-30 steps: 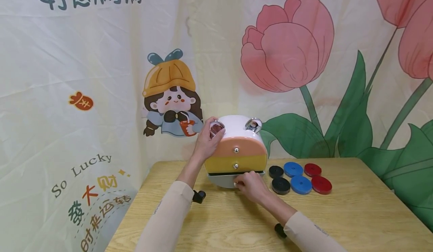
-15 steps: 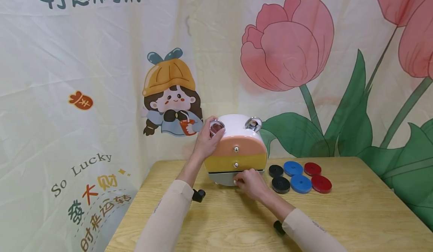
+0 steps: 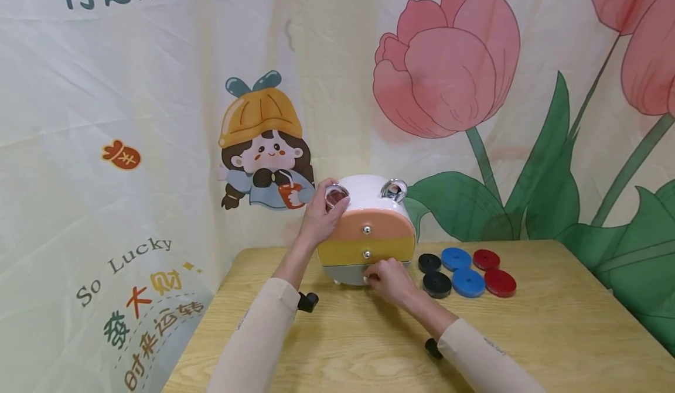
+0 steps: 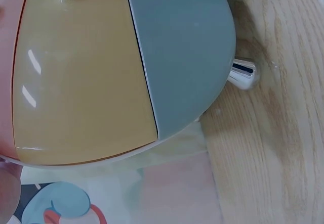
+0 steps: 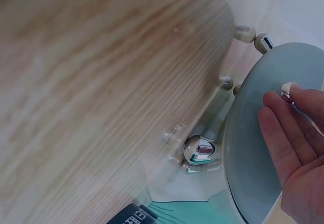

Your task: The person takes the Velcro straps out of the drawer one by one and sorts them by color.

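A small rounded drawer box (image 3: 364,191) with a white top stands on the table, its orange, yellow (image 4: 81,82) and grey fronts stacked. My left hand (image 3: 320,216) grips it at the upper left, thumb and fingers about the shiny metal ring (image 3: 335,187) there. At the bottom, the grey drawer (image 4: 187,57) lies nearly flush, with a thin dark line above it. My right hand (image 3: 392,279) pinches that drawer's silver knob (image 5: 285,91) between thumb and finger; the other fingers lie near the grey front.
Right of the box, several black, blue (image 3: 468,282) and red discs lie in two rows on the wooden table (image 3: 569,323). A second metal ring (image 3: 394,189) tops the box's right side. A printed cloth (image 3: 337,88) hangs behind.
The grey drawer has slid in under my right hand; the dark gap above it has narrowed to a line. My left hand has kept its hold.
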Demonstrator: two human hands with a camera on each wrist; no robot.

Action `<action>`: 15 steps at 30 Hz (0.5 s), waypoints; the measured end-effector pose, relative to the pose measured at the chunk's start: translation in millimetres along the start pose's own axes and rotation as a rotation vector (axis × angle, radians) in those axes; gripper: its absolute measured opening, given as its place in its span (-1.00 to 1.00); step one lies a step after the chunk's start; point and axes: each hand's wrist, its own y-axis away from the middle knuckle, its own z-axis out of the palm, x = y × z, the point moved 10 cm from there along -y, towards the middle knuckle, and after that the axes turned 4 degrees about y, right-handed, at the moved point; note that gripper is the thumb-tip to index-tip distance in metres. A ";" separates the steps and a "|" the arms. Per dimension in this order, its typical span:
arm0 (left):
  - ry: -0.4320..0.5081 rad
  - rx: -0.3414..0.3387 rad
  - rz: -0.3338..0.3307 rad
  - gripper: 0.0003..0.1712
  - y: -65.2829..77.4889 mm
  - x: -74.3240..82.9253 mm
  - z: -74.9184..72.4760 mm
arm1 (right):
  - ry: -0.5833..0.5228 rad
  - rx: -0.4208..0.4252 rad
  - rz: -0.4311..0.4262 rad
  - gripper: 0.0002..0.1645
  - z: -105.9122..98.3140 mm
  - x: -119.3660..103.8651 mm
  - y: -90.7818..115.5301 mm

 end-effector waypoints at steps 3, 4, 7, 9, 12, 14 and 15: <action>0.000 -0.002 0.005 -0.46 -1.1 0.7 -0.5 | 0.005 0.000 0.006 -0.91 -0.4 0.8 -1.1; 0.001 -0.002 0.006 -0.46 -1.5 0.8 -0.6 | 0.007 0.002 0.009 -0.92 -0.8 1.1 -1.5; 0.003 -0.003 0.013 -0.43 -2.9 1.6 -0.7 | 0.015 0.013 0.016 -0.92 -2.2 1.9 -2.5; 0.005 -0.005 0.016 -0.43 -3.4 1.8 -0.5 | 0.019 0.019 0.020 -0.91 -2.8 2.3 -2.9; 0.011 -0.002 0.013 -0.44 -3.0 1.1 -0.8 | 0.020 0.019 0.023 -0.91 -1.7 3.1 -2.7; 0.012 0.000 0.008 -0.46 -2.1 -0.3 -0.5 | 0.022 0.019 0.019 -0.90 -0.4 3.1 -2.0; 0.013 0.000 0.004 -0.47 -1.7 -1.0 -0.3 | 0.022 0.020 0.019 -0.90 0.0 3.0 -1.4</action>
